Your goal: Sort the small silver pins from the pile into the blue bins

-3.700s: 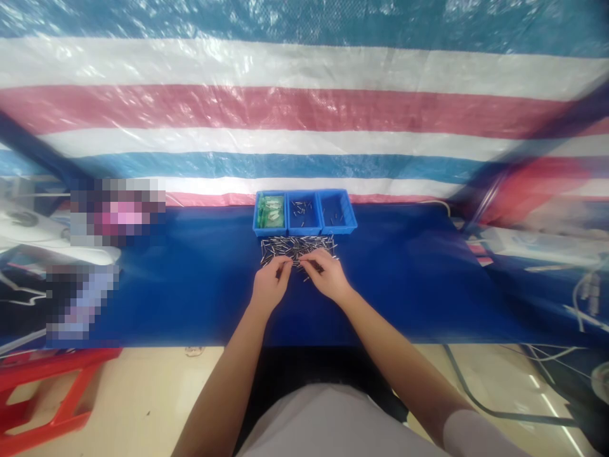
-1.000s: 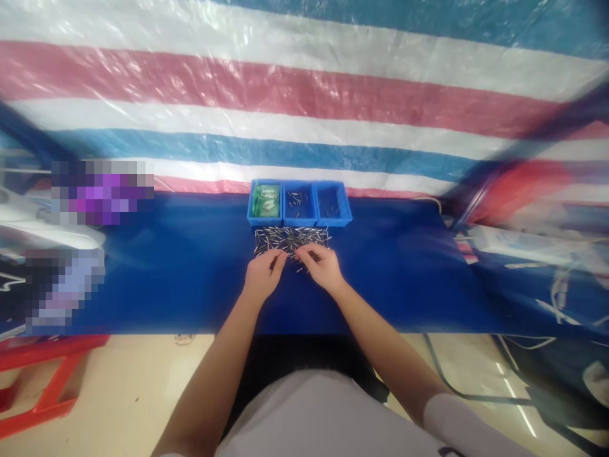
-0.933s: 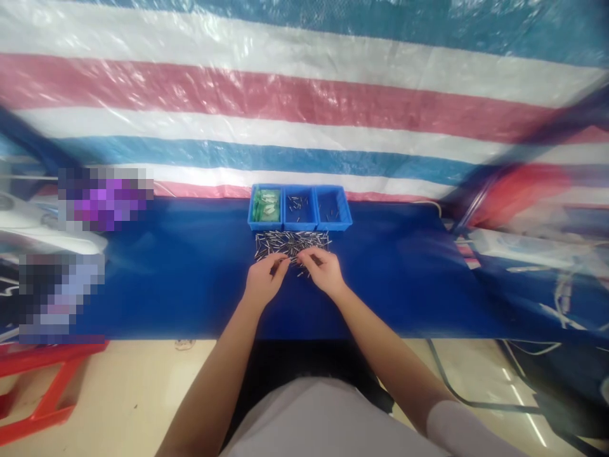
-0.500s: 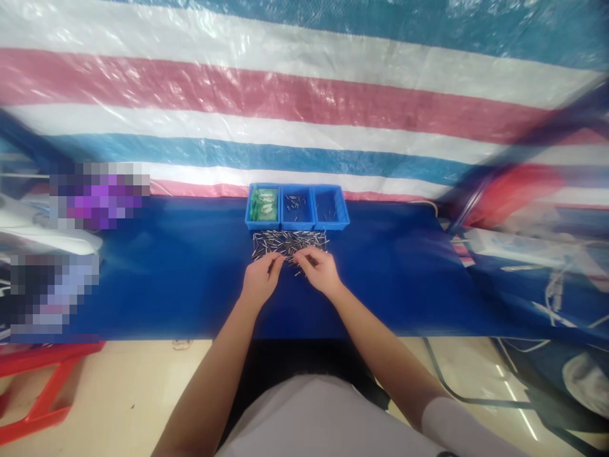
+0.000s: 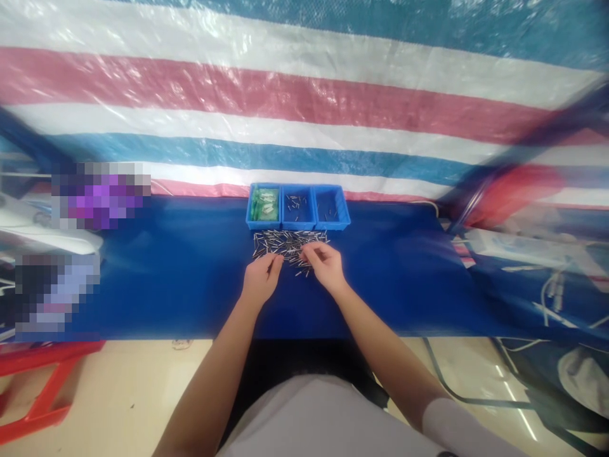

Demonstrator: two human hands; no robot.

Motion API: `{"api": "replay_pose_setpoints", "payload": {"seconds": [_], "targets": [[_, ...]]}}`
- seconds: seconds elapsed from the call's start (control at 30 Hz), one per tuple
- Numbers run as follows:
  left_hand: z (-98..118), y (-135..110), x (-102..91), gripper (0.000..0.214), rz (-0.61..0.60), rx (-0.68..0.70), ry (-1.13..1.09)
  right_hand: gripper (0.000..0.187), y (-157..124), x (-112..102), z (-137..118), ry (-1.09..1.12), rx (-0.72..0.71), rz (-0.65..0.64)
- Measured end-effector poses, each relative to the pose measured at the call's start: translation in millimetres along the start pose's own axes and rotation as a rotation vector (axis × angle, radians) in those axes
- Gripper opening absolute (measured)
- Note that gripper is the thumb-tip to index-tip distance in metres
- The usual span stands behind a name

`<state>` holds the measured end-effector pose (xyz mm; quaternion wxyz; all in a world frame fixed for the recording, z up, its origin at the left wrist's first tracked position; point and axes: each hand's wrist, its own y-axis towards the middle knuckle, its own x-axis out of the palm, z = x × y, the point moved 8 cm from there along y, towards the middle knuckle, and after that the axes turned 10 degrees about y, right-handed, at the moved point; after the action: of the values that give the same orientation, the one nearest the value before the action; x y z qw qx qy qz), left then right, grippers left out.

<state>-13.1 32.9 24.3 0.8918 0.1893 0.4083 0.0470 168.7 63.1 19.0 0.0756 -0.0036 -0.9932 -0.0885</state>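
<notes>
Slim silver-and-dark metal pins (image 5: 280, 240) lie in a loose pile on the desk, just beyond the fingertips of the 2 hands. Pins in the pile point many ways, so no shared long axis runs through it. The right hand (image 5: 328, 266) reaches over the pile's right part, its fingertips among the pins; the left hand (image 5: 259, 277) stands at the near left edge, its fingertips pointing inward. A few loose pins (image 5: 302, 273) stick out on the near side, between the hands and nearer the right.

In the left grip, thumb and fingers come close together; in the right grip, they curl toward each other. Whether either is clamped on a pin is too small to tell.

Just beyond the pile, 3 blue plastic open-topped bins stand in a row: the left bin (image 5: 263, 225) holds green-and-white packets (image 5: 267, 206), while the middle bin (image 5: 297, 226) and the right bin (image 5: 332, 225) hold scattered pins.

The desk (image 5: 404, 266) has a dark blue surface. A shiny plastic sheet (image 5: 285, 95) with red, white and blue stripes hangs behind it; a red plastic stool (image 5: 42, 406) stands at lower left on the pale floor (image 5: 152, 381).
</notes>
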Motion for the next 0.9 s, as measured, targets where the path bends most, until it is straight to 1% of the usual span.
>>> {"api": "replay_pose_setpoints", "payload": {"seconds": [0.2,0.3,0.37,0.43,0.47,0.5,0.6,0.67,0.77,0.83,0.9], "targets": [[3,1,-1.8,0.033,0.018,0.018,0.005,0.030,9,-19,11,0.078,0.013,0.095],[4,1,-1.5,0.032,0.010,0.024,0.007,0.032,16,-35,10,0.116,-0.037,0.197],[5,1,-1.1,0.031,0.006,0.035,0.013,0.043,20,-43,6,0.143,-0.090,0.226],[5,1,-1.3,0.031,0.009,0.040,0.023,0.058,22,-46,5,0.124,-0.099,0.220],[5,1,-1.5,0.030,0.011,0.039,0.028,0.060,22,-47,5,0.108,-0.098,0.216],[5,1,-1.6,0.030,0.013,0.040,0.031,0.059,22,-47,4,0.090,-0.097,0.214],[7,1,-0.9,0.028,0.018,0.068,0.051,0.041,19,-47,-1,0.038,-0.116,0.218],[11,1,-0.3,0.025,0.032,0.110,0.077,0.033,15,-47,-6,0.001,-0.139,0.236],[20,2,-1.1,0.015,0.081,0.195,0.110,0.031,11,-50,-12,-0.052,-0.167,0.290],[25,3,1.4,0.012,0.069,0.257,0.152,0.031,8,-51,-13,-0.080,-0.184,0.328],[28,4,2.5,0.011,0.066,0.282,0.192,0.030,5,-53,-14,-0.110,-0.201,0.362]]}}
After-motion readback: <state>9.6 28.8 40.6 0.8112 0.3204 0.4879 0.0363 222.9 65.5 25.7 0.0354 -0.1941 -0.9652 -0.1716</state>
